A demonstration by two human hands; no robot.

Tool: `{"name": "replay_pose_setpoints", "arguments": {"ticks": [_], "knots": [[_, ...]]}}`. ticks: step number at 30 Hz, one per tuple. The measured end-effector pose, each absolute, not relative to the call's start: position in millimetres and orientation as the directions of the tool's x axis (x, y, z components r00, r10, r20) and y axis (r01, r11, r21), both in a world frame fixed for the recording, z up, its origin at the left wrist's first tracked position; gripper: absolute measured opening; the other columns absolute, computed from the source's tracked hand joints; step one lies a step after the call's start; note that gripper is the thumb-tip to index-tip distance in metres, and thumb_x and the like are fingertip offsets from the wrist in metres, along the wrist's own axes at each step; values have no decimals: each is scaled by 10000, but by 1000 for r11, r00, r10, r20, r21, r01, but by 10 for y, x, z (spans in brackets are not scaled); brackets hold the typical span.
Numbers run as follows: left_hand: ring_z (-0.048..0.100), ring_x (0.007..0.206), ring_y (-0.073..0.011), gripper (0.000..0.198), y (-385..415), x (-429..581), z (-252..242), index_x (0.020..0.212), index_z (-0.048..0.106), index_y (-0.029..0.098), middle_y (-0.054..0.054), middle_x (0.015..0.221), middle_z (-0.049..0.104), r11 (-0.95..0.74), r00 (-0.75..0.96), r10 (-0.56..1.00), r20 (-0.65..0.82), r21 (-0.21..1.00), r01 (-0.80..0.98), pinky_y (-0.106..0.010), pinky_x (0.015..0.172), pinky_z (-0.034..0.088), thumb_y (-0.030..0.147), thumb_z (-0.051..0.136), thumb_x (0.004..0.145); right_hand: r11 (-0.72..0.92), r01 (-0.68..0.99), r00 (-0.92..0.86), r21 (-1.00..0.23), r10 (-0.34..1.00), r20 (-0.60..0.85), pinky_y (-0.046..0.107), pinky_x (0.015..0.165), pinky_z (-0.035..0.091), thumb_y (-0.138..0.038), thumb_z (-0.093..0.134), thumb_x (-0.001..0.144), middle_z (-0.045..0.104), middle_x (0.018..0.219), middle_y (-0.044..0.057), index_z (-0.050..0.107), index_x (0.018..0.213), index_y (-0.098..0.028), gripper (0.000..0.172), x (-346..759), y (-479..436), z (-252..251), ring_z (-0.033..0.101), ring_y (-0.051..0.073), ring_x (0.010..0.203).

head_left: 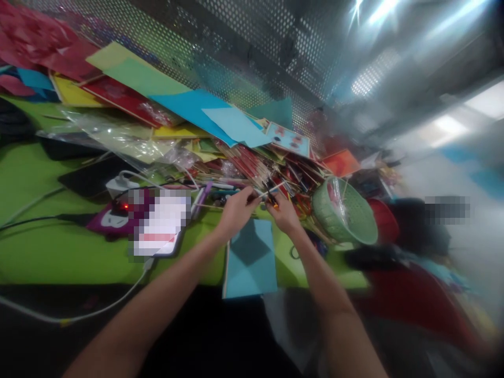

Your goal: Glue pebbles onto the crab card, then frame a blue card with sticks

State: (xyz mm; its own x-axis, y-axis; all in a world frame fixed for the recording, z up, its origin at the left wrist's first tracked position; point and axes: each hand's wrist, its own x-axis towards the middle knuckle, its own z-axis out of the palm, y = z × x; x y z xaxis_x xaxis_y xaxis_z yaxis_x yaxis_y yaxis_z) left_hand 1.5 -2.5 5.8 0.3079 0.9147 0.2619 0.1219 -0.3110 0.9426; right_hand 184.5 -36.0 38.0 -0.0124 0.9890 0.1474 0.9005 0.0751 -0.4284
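Note:
Both hands are close together above the far end of a light blue sheet or booklet on the green table. My left hand (239,209) is closed, its fingers pinching one end of a thin white stick (271,190). In my right hand (284,211) is a dark tool with orange on it (272,198), possibly a cutter or scissors, held near the stick. Blur hides the tool's exact shape. The light blue booklet (252,262) lies flat at the table's near edge, with the shadow of my hands on it.
On the green table (47,257), a phone (161,223) and purple power strip (112,219) with cables are at left. A green basket (344,212) stands at right. Behind my hands lie bundled sticks (248,165), pens, plastic wrap and coloured sheets (208,113) against a perforated panel.

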Motion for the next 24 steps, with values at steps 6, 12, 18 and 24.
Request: {"name": "replay_pose_setpoints", "arguments": {"ticks": [6,12,18,24], "knots": [[501,654,-155,251,-29,13,47,739,467,223,36,672,530,-294,319,916,243,948,122,-279,619,309,272,601,946,57,925,-11,-375,992,123,368,837,550,-323,572,922,759,968,86,661,1103,-221,226,1865,-357,348,724,280,925],[507,648,-166,246,-47,16,56,745,489,226,19,686,546,-285,331,917,223,946,154,-286,618,319,314,557,964,15,951,28,-310,991,133,364,796,525,-368,515,928,735,902,92,647,1007,-214,218,1826,-392,325,703,291,889],[530,651,-168,222,-57,-44,117,782,525,233,9,708,611,-253,295,935,197,953,167,-283,626,331,357,548,965,-135,962,168,-236,978,123,381,848,529,-378,543,910,759,1044,88,651,1122,-219,286,2124,-310,481,703,296,947],[512,653,-147,137,-45,-87,209,830,596,218,15,730,637,-221,240,953,185,966,132,-274,627,342,294,560,939,-320,947,314,30,941,125,512,995,498,-511,604,925,671,1302,199,591,1346,-177,537,2596,-4,620,651,389,1164]]}}
